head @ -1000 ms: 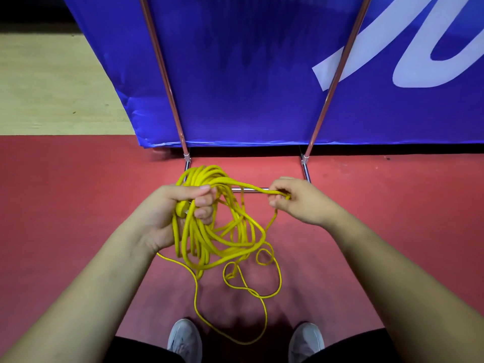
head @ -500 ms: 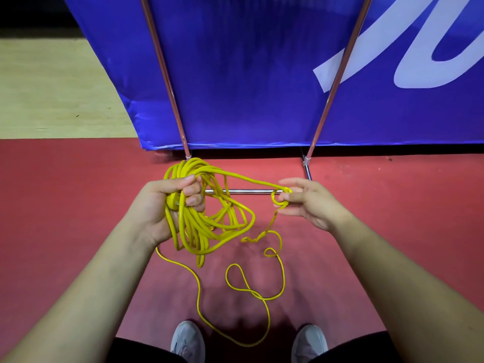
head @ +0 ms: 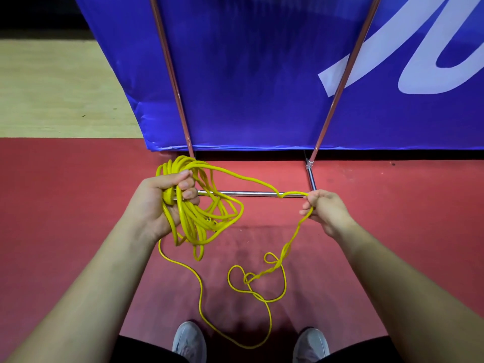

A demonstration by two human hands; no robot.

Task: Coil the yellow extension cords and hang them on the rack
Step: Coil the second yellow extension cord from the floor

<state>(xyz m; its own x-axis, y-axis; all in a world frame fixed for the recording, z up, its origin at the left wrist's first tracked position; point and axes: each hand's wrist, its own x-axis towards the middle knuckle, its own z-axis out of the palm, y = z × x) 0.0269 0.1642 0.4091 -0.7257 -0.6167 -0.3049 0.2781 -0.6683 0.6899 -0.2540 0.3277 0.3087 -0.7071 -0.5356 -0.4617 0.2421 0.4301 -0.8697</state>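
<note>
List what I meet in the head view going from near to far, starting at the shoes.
Grey shoes → loose yellow extension cord loops on the red floor → horizontal metal bar → blue banner.

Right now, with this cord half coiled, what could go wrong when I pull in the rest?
The twisted kink in the yellow cord below your right hand could tighten into a knot. The slack runs between your shoes and might catch underfoot. The uneven coil in your left hand may slip from that grip.

blocked: rack bar (head: 248, 193) ahead, blue banner (head: 248, 74) behind it, yellow cord (head: 264, 272) looped below | free: red floor (head: 65, 192) either side
</note>
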